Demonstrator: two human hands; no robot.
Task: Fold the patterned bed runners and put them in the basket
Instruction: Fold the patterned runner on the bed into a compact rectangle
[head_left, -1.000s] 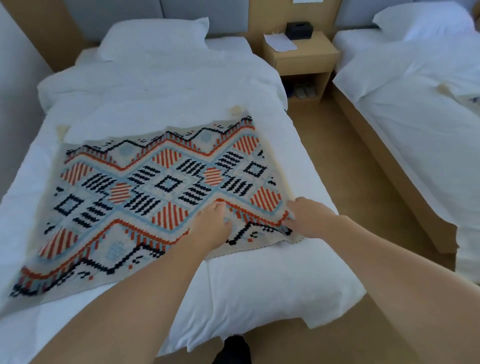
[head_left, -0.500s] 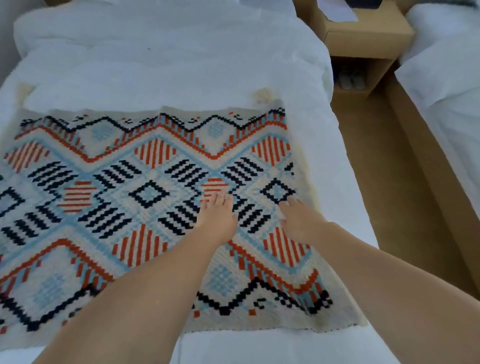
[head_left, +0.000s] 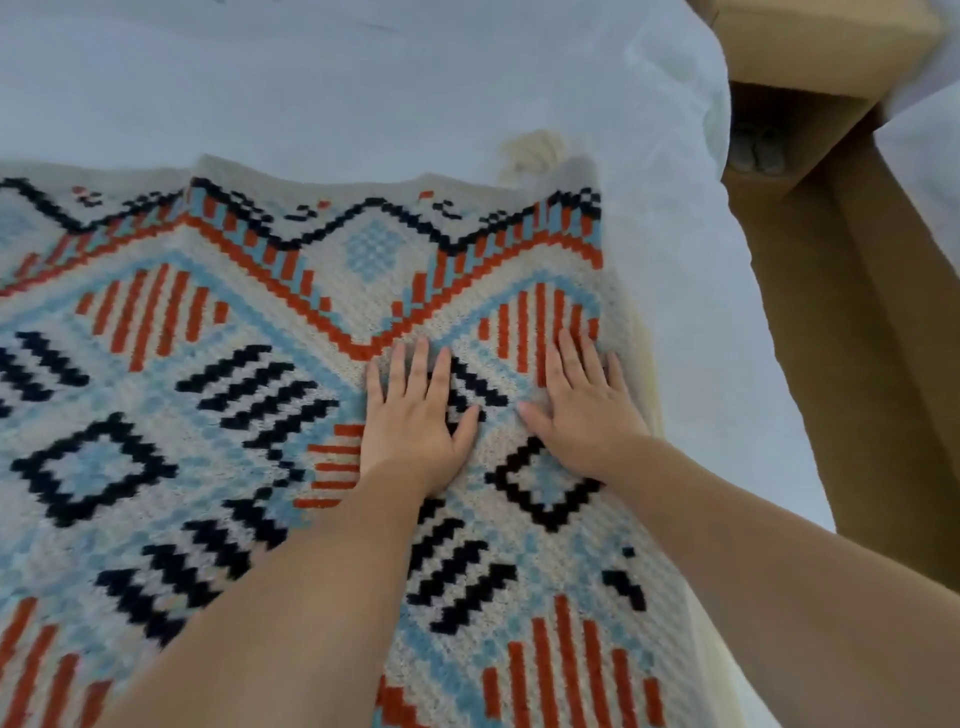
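Note:
A patterned bed runner, cream with orange, black and light-blue zigzags and diamonds, lies flat across the white bed. My left hand rests palm-down on it with fingers spread, near the runner's far right part. My right hand lies flat beside it, close to the runner's right edge, fingers also spread. Neither hand grips the cloth. A cream tassel sticks out at the runner's far right corner. No basket is in view.
A wooden nightstand stands at the top right, with slippers in its lower shelf. A tan floor strip runs along the bed's right side. A second white bed's edge shows at the far right.
Both hands slid forward over the runner, from its near edge to its far right part, palms flat. The camera leaned in closer over the bed.

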